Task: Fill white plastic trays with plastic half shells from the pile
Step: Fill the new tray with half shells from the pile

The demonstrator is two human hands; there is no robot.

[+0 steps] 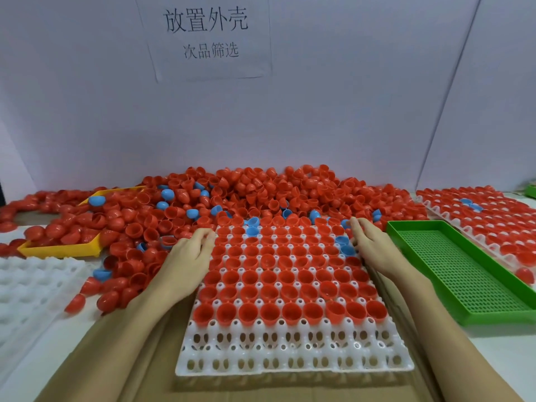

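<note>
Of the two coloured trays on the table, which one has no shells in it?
The green tray, right of the right hand, holds nothing; its perforated floor shows bare. The yellow tray at the left is heaped with red shells.

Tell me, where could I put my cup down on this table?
Bare table shows at the near right, beside the green tray and the right forearm. The green tray's own floor holds nothing. Behind the white tray the shell pile crowds everything.
</note>
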